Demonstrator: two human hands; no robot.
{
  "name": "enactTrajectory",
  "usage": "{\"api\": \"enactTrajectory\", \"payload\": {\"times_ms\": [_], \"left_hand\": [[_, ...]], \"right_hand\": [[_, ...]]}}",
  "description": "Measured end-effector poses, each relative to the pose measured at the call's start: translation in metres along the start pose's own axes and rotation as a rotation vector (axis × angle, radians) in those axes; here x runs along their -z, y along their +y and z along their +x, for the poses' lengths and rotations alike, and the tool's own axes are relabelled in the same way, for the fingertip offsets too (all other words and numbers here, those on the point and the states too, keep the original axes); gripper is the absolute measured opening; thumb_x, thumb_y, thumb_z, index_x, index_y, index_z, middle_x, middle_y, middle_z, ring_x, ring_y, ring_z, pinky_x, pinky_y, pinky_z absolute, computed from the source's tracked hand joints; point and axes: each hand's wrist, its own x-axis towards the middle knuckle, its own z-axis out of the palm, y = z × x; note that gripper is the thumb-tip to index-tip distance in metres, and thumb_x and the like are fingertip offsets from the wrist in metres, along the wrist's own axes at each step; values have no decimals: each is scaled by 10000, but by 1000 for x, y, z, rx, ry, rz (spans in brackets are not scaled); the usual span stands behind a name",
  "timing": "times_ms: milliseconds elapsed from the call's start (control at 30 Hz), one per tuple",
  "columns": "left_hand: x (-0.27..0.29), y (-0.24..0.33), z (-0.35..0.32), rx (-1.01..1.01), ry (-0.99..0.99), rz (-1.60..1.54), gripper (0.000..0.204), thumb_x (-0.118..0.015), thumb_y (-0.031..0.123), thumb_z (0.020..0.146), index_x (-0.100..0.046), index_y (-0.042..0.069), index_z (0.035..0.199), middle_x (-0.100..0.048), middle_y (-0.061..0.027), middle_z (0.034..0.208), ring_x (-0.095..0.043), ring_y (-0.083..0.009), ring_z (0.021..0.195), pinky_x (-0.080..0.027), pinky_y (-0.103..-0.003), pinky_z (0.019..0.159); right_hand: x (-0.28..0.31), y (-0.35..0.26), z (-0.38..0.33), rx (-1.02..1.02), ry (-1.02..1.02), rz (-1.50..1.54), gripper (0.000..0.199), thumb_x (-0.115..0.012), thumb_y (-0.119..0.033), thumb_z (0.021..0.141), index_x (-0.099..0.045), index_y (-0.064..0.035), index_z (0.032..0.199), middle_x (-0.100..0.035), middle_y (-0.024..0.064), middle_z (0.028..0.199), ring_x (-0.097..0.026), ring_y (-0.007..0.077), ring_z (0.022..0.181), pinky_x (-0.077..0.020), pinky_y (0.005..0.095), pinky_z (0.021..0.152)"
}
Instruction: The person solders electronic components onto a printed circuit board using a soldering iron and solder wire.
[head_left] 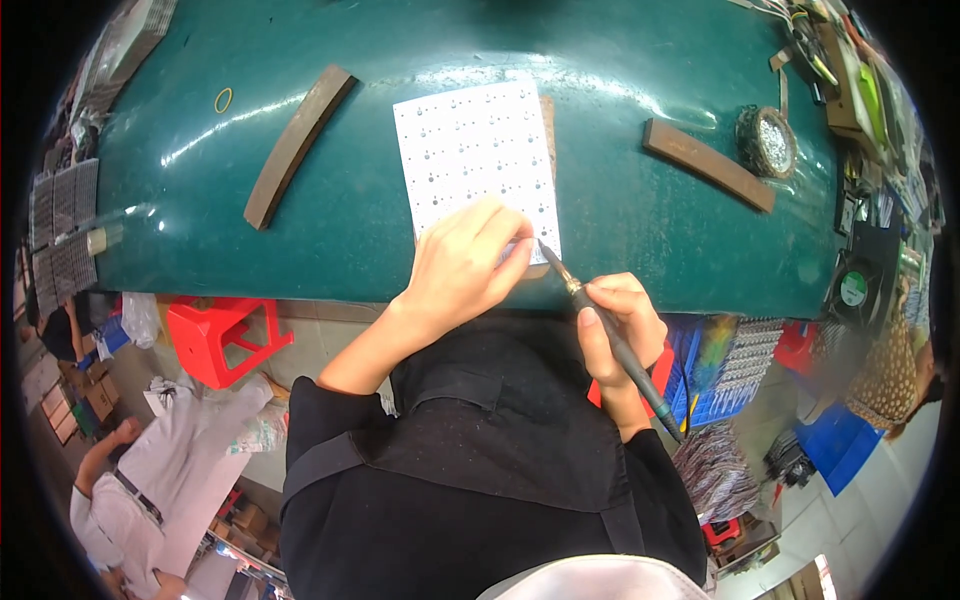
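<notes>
A white circuit board panel [470, 140] with rows of small dark holes and dots lies on the green table, over a brown board [548, 130] that shows along its right edge. My right hand [622, 325] grips a soldering iron [625, 360] like a pen, its metal tip touching or just above the panel's lower right corner. Over the panel's near edge rests my left hand [470, 255], thumb and forefinger pinched close to the iron's tip. Whatever is between those fingers is too small to make out.
One wooden bar [300, 145] lies left of the panel, another wooden bar [708, 165] to its right. Beside that sits a roll of solder wire or tape [768, 142]. A yellow rubber band [223, 100] is at far left. Below the table stands a red stool [225, 340]; other people are nearby.
</notes>
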Motion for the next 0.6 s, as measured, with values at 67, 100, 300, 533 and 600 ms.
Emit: {"api": "enactTrajectory", "payload": {"times_ms": [67,100,300,533,600], "left_hand": [[2,2,-2,2,2,-32,111,-696,0,803,-615,27,873,-581,-75,809,-628,-205,677,-508,-305,605],[3,4,-5,28,21,-62,120,-691,-4,809,-609,19,893,-578,-85,826,-633,-213,694,-517,-308,619],[-1,11,-15,52,-34,-92,142,-674,0,823,-581,29,927,-559,-107,840,-627,-271,720,-519,-366,635],[-5,9,-14,9,-31,-10,129,-688,-11,820,-597,14,908,-578,-92,830,-642,-234,702,-540,-327,632],[-7,10,-14,6,-32,-21,141,-683,2,808,-583,30,903,-566,-97,826,-624,-270,716,-515,-364,636]], "right_hand": [[4,-3,-2,7,14,15,177,-691,6,732,-633,48,895,-654,175,779,-616,199,619,-470,268,539],[5,-4,-3,13,25,31,178,-692,5,734,-635,47,897,-655,176,783,-617,200,621,-470,266,540],[5,-3,-5,17,9,36,175,-696,-5,746,-637,44,904,-655,175,784,-611,194,620,-464,262,533],[4,0,-7,29,-13,24,174,-702,-12,751,-630,44,899,-648,170,765,-611,200,618,-467,270,534],[4,-3,-6,19,-17,30,172,-703,-10,748,-627,45,891,-644,168,753,-612,204,618,-469,274,535]]}}
